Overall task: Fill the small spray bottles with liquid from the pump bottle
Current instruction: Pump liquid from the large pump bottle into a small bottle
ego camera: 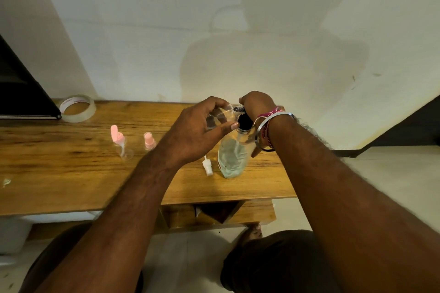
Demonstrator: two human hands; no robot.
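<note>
A pale plastered wall [166,31] rises behind both hands. Under them lies a long brown wooden table [71,169]. The large clear pump bottle [232,157], partly full of liquid, stands below the right hand [258,104], which grips its black pump head. The left hand [200,133] grasps a small clear spray bottle [220,116], tilted, its mouth at the pump nozzle. Left of the left hand stand two small pink-capped bottles [121,143] and, farther back, a clear tape roll [77,108]. A white sprayer cap [207,166] lies just beside the pump bottle.

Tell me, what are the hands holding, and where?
Left hand grips a small clear bottle around its body; right hand is on the pump bottle's black pump top.
</note>
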